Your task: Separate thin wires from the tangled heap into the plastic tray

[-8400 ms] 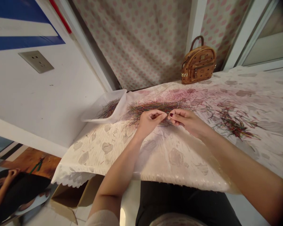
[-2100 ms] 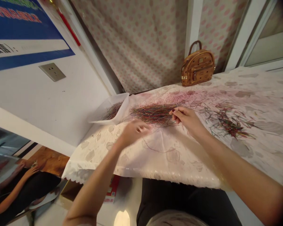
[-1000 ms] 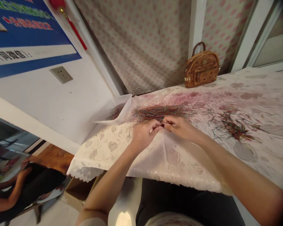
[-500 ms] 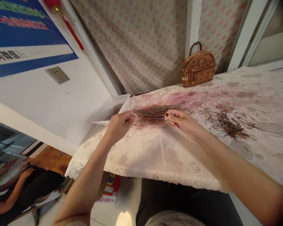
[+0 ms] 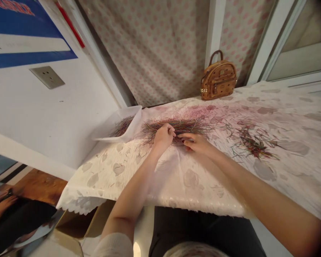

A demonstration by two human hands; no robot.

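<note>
A tangled pile of thin coloured wires (image 5: 188, 125) lies on the cloth-covered table (image 5: 192, 178). My left hand (image 5: 162, 137) rests at the pile's near edge with its fingers pinched together on thin wires. My right hand (image 5: 196, 142) meets it fingertip to fingertip, also pinched on wires from the pile. A clear plastic tray (image 5: 115, 125) holding more wires sits at the table's left end, just left of my left hand.
A second, looser scatter of wires (image 5: 253, 142) lies to the right. A brown handbag (image 5: 218, 80) stands at the back against the dotted curtain. A white wall with a socket (image 5: 46, 76) is on the left. Another person (image 5: 13, 217) sits low at the left.
My left hand has come back from beside the tray to the pile and now meets my right hand at the wires. The view has shifted a little.
</note>
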